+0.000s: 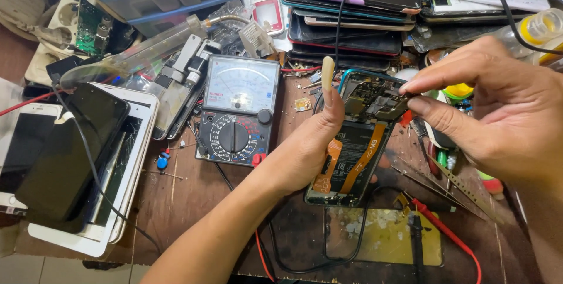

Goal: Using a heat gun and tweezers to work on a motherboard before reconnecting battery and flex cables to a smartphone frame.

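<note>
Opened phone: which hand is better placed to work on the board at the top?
Right. The right hand already pinches at the board, fingertips on it. The left hand is cradling the phone from the side, so it is busy steadying.

The opened phone (pixel 352 143) is hemmed in. At twelve o'clock a stack of phones (pixel 352 20) blocks the way; at nine the meter (pixel 237 111) stands close; at three tweezers (pixel 463 187) and small tools crowd the desk. Bare wood (pixel 187 202) lies open at eight, though thin wires (pixel 264 260) cross it; probe leads (pixel 437 225) bar five.
</note>
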